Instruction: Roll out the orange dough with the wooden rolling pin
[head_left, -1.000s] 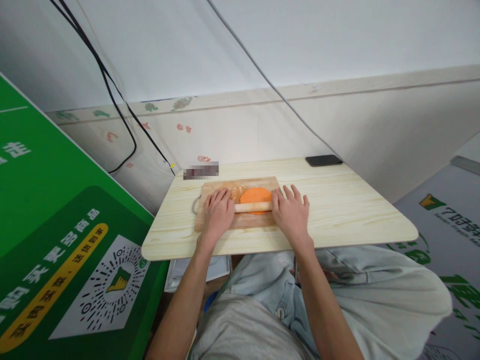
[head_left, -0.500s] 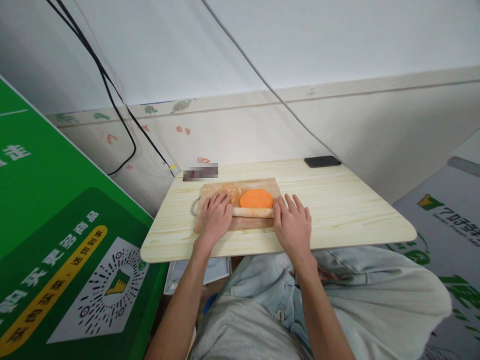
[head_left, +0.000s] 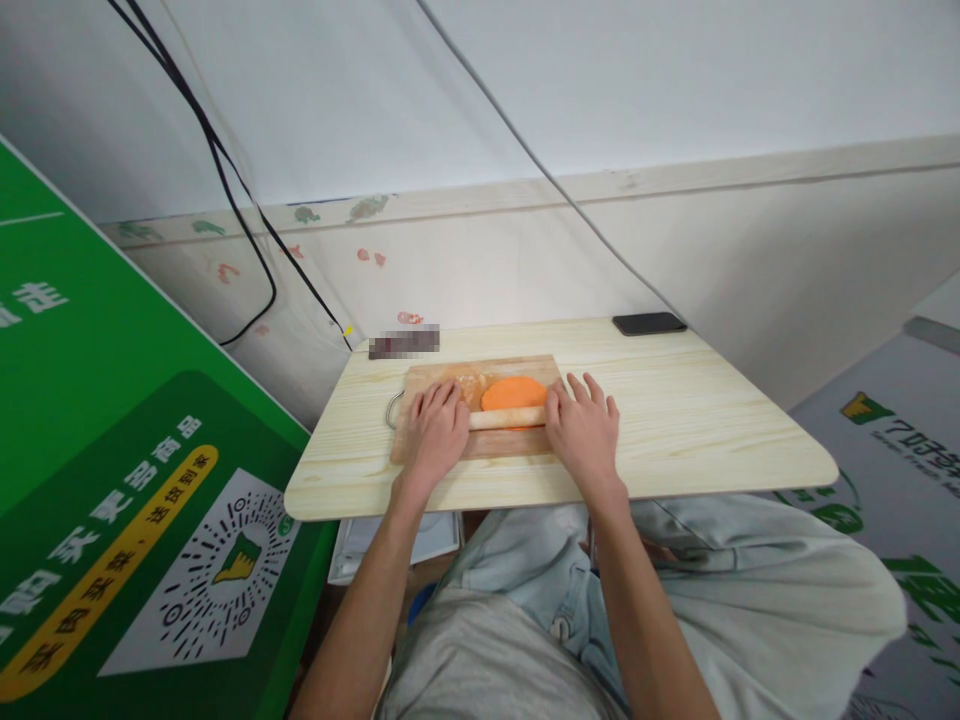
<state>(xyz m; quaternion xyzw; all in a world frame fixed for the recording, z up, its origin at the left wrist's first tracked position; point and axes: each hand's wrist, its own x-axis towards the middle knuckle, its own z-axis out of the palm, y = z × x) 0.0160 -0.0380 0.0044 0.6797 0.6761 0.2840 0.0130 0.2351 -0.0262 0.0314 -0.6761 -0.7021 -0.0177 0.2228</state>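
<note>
A wooden rolling pin (head_left: 507, 418) lies crosswise over the near part of a flat, rounded piece of orange dough (head_left: 514, 393). Both are on a wooden cutting board (head_left: 487, 443) with a metal handle at its left. My left hand (head_left: 438, 425) rests on the pin's left end, fingers bent over it. On the right end lies my right hand (head_left: 583, 428), its thumb side against the pin and some fingers reaching past it. The ends of the pin are hidden under my hands. An orange smear marks the board left of the dough.
The board lies on a pale wood-grain table (head_left: 697, 430). A black phone (head_left: 649, 324) is at the back right, and a blurred-out dark item (head_left: 404, 342) at the back left. Cables hang along the wall. A green printed panel (head_left: 247, 430) stands at the left.
The rolling pin has moved slightly away from me over the dough, and a strip of orange now shows on its near side. Both hands have stayed on its ends.
</note>
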